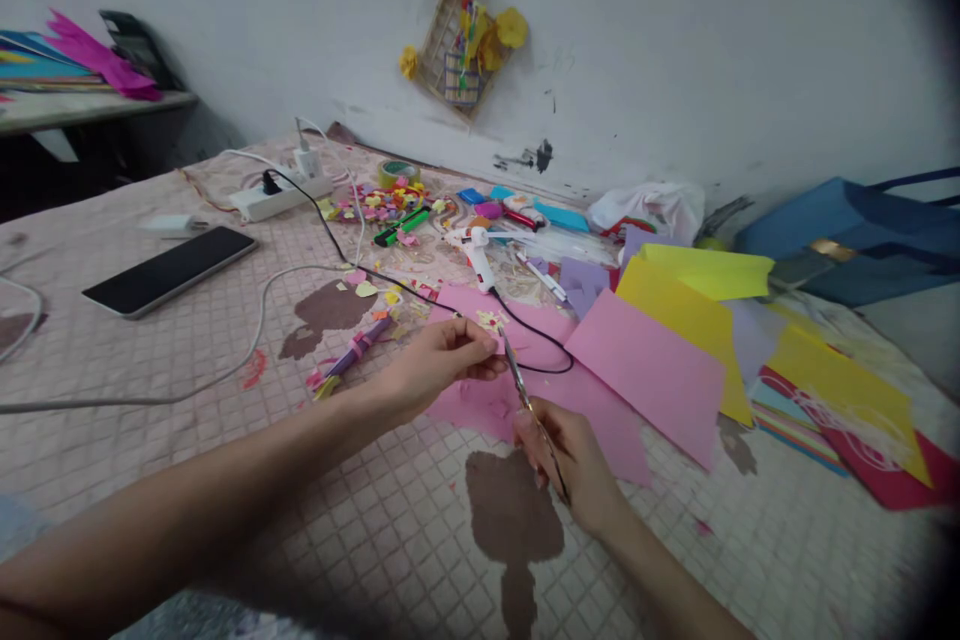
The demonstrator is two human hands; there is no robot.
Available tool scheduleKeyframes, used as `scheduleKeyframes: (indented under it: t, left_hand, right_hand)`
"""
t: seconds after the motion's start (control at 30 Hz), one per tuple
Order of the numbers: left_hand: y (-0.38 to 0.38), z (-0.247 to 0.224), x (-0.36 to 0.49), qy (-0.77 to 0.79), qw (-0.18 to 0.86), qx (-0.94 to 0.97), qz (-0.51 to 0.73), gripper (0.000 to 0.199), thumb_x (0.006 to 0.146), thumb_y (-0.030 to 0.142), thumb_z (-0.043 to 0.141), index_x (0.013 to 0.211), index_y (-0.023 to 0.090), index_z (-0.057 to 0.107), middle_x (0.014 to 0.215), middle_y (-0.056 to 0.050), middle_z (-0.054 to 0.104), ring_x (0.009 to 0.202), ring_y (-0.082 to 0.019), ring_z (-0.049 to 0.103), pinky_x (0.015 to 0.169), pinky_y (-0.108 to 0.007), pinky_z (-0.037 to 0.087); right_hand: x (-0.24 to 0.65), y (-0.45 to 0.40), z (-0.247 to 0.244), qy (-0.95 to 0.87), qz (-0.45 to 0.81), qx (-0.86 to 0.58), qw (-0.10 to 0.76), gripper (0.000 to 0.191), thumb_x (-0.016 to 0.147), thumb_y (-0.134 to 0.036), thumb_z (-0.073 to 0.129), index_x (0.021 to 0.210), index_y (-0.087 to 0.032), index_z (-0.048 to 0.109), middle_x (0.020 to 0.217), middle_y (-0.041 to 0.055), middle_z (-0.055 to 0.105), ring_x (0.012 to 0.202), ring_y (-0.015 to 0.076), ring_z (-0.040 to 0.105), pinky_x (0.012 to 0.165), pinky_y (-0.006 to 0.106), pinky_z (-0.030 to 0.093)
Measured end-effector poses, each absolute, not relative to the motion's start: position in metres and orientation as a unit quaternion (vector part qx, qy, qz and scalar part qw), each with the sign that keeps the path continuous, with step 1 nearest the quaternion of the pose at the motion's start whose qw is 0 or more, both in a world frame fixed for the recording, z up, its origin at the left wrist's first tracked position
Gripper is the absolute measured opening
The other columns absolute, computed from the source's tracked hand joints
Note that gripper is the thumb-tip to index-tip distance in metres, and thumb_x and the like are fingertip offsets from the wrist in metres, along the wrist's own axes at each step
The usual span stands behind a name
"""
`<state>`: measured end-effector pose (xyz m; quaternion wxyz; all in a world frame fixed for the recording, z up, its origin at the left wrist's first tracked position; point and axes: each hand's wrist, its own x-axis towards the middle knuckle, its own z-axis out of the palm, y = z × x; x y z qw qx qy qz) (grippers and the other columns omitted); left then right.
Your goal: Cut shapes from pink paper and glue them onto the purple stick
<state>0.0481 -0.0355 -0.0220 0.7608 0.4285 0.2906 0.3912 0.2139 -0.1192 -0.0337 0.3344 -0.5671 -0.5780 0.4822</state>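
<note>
My left hand (450, 360) pinches a small piece of pink paper (496, 345) between thumb and fingers, most of it hidden by them. Wrapped round the handles of a pair of scissors (520, 382), my right hand (566, 455) holds the blades pointing up and away from me, beside the pink piece. Whether the blades touch the paper I cannot tell. Beneath both hands lie larger pink sheets (600, 420). Just beyond them a white glue gun (477, 258) rests on the table with its black cord looping near my hands.
A phone (176, 270) and a white power strip (277, 198) lie at the left, with cables across the table (337, 520). Paper scraps (382, 203), a green cutter (403, 227) and tape (398, 173) sit at the back. Coloured sheets (675, 325) and a blue bag (847, 240) are right.
</note>
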Motion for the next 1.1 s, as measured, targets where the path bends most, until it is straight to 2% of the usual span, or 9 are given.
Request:
scheduleKeyframes:
  t: [1.1]
  left_hand:
    - [-0.0353, -0.0173, 0.0479, 0.303, 0.766, 0.412, 0.389, 0.016, 0.075, 0.02, 0.067, 0.073, 0.01, 0.054, 0.07, -0.003, 0.063, 0.067, -0.012, 0.062, 0.07, -0.028, 0.047]
  right_hand:
    - [0.2157, -0.1187, -0.036, -0.606, 0.437, -0.58, 0.325, 0.041, 0.086, -0.054, 0.042, 0.062, -0.02, 0.039, 0.05, -0.0061, 0.035, 0.041, 0.0079, 0.035, 0.039, 0.021, 0.027]
